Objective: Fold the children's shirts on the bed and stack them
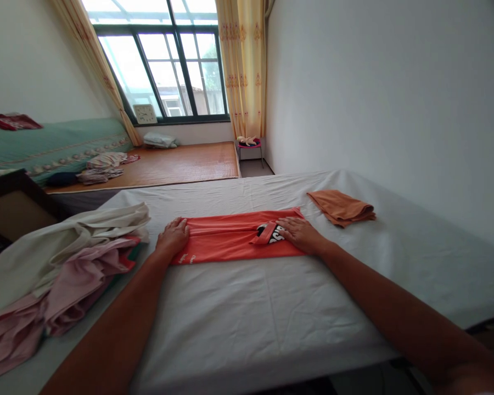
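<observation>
Daylight from a large window (164, 66) at the far end fell across a bedroom where a white-sheeted bed (271, 307) filled the near part of the view. On that sheet, about midway between near and far, an orange-red T-shirt (230, 238) lay folded into a long narrow band running left to right, a black-and-white print showing near its right end. The left hand (173, 236) rested palm down on the band's left end, fingers loosely curled over the edge, pressing but not visibly pinching any cloth. The right hand (300, 235) lay flat on the right end just beside the print, fingers spread and extended, likewise gripping nothing that could be seen. Both forearms reached out long and nearly straight from the near edge, angled inward toward the shirt. Judged from this, the step was smoothing the band flat, and it would go best with even pressure from both palms, the edges kept lined up and the creases pushed outward toward the ends. A folded orange cloth (341, 207) sat to the far right, apart from the shirt, and a loose heap of white and pink clothes (61, 263) lay at the left.
</observation>
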`<state>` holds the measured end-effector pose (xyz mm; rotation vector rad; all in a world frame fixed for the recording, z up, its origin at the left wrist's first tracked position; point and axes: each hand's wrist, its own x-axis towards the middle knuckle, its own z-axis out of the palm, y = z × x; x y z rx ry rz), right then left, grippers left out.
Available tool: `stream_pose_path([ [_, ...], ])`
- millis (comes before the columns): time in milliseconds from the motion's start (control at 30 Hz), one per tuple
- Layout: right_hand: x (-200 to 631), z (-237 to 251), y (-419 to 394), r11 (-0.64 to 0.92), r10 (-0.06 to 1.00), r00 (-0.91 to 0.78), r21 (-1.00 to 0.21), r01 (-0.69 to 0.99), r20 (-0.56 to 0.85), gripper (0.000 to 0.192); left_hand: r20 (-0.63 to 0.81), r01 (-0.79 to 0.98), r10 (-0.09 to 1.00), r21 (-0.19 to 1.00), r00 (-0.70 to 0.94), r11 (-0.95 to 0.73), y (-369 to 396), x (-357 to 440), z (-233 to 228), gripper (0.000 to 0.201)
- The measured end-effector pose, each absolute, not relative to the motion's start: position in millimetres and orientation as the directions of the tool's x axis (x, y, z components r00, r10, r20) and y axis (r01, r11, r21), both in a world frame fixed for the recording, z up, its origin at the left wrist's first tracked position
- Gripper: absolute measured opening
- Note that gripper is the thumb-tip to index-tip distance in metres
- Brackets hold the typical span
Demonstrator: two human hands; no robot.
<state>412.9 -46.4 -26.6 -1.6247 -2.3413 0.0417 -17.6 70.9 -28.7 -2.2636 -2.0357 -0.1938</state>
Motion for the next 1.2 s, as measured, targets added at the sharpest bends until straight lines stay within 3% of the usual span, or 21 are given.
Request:
stream_pose_path([
  [200, 424, -23, -45, 0.319, 0.927, -0.274, -0.158, 0.934, 0.255, 0.047, 0.122, 0.999, 0.991, 0.016, 0.050, -0.052, 74, -22, -26, 0.058],
  [533, 436, -29, -43, 0.173, 0.954, -0.106, -0.229, 0.958, 0.280, 0.045, 0.078, 0.999, 0.996, 0.017, -0.040, 0.039, 71, -38, -7, 0.061],
  [800, 445, -17, -46, 0.209, 0.842, -0.035, -0.266, 0.941, 0.539, 0.035, -0.055, 0.958, 0.996, 0.276, -0.068, 0.081, 71, -43, 7, 0.063],
  [933, 450, -12, -48, 0.245, 0.805, -0.032, -0.283, 0.927, 0.592, 0.034, -0.078, 0.901, 0.997, 0.429, -0.028, 0.058, 75, -45, 7, 0.057],
  [1133, 455, -7, -51, 0.265, 0.826, -0.025, -0.349, 0.899, 0.563, 0.038, -0.031, 0.913, 0.999, 0.406, -0.033, 0.043, 72, -32, 23, 0.045],
  [1200, 457, -5, -51, 0.277, 0.830, -0.030, -0.365, 0.889, 0.557, 0.039, -0.063, 0.885, 0.998, 0.464, -0.018, 0.045, 67, -25, 33, 0.041],
])
